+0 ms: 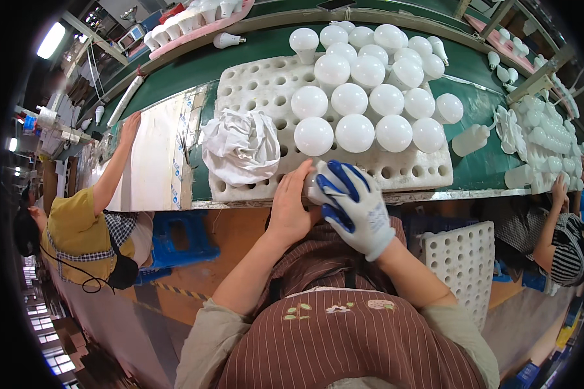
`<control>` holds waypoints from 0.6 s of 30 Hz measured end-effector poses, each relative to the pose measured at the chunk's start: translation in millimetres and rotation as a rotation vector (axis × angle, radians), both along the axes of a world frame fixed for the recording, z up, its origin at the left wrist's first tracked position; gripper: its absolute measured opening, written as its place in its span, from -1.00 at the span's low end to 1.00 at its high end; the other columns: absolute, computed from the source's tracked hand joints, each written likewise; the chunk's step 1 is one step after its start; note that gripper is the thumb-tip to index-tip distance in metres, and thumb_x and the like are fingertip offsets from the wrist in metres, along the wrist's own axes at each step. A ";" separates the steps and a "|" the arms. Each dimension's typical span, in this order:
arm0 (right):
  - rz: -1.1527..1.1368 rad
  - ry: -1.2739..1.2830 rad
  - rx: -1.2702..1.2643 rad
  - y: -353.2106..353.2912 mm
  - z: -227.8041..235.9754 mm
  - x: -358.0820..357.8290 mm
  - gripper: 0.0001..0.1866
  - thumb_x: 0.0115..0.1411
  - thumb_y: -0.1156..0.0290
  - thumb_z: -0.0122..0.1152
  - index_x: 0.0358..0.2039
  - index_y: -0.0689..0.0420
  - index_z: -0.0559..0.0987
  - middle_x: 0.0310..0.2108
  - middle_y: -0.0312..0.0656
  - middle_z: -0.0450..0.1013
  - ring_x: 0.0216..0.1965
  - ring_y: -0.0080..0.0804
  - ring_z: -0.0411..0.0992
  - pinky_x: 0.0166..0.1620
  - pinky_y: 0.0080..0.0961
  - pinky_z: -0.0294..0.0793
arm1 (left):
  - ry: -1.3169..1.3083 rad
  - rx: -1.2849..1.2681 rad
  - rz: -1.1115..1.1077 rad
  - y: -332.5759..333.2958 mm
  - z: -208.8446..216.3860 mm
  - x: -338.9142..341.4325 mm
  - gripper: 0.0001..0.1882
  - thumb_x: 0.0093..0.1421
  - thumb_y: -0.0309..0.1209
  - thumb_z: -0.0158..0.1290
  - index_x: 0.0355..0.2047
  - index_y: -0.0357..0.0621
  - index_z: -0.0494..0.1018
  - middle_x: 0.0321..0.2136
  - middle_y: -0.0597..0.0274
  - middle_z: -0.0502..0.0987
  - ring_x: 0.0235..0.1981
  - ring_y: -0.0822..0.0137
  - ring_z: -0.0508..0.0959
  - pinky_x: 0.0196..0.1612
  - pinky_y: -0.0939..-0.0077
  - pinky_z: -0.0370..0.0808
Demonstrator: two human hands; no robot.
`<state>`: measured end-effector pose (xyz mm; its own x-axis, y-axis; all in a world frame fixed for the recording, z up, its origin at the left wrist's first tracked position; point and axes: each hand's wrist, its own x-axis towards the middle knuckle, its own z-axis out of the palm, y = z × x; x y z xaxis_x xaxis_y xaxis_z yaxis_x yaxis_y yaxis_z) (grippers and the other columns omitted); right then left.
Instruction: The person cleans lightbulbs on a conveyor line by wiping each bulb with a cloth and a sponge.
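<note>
Before the desk, in the head view, a partly hidden white bulb sits between both hands. It looks light, stiff, slick and probably fragile, best held by its body. Bare left hand and gloved right hand grip it, fingers curled to its width.

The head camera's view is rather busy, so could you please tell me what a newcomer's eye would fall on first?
Probably the cluster of glossy white light bulbs, standing over the right part of a perforated white foam tray. Next, the blue-and-white glove on the right hand, beside the bare left hand at the tray's near edge. The crumpled white cloth on the tray's left end also stands out.
</note>
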<state>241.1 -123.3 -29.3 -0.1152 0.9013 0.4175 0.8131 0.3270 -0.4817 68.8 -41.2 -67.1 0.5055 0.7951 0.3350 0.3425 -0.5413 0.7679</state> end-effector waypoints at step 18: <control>-0.261 -0.003 -0.114 -3.1 -38.0 52.3 -0.53 0.08 0.29 0.33 0.05 0.02 0.58 0.22 0.07 0.34 0.21 0.16 0.27 0.26 0.08 0.21 | 0.028 -0.019 -0.098 5.0 8.4 -4.2 -0.05 -0.08 -0.42 0.39 0.33 -0.21 0.22 0.13 -0.03 0.44 0.13 -0.07 0.41 0.21 0.13 0.32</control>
<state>293.4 -126.4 -67.2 0.1260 0.9419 0.3113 0.8641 0.0500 -0.5009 64.6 -36.2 -58.7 0.5899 0.7475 0.3055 0.3100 -0.5590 0.7690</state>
